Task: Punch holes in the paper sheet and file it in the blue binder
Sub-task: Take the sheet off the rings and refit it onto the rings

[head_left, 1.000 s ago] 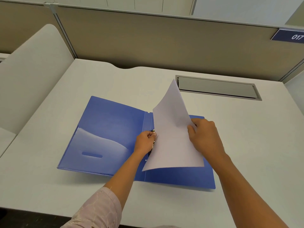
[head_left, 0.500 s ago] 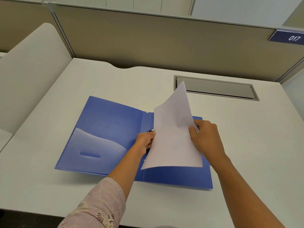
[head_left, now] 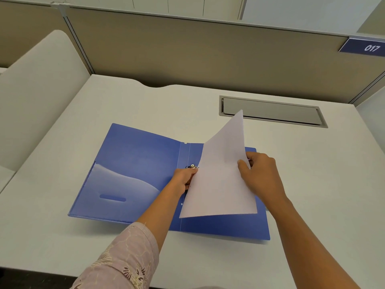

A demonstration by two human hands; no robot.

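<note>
— Where's the paper sheet (head_left: 220,180) just now?

— Held tilted over the right half of the open blue binder (head_left: 133,163), which lies flat toward the front edge of the desk (head_left: 312,184), about midway along it. The sheet's left edge sits down by the spine, and its far corner stands up toward the back edge.

— How should the filing be done well?

— I'd bring the punched edge straight down onto the metal clasp (head_left: 192,166) at the spine, both holes meeting it together, keeping the sheet square to the binder so it doesn't tear or skew. Only then let the raised side settle flat.

— And the grip?

— The right hand (head_left: 260,176) is closed on the sheet's right edge, thumb on top and fingers behind. The left hand (head_left: 184,177) is curled at the clasp, touching the sheet's left edge; the paper hides its fingertips, so I can't be sure whether it pinches the sheet or works the metal.

— Anything else about?

— A grey cable hatch (head_left: 270,110) set near the desk's back edge, well apart.
</note>
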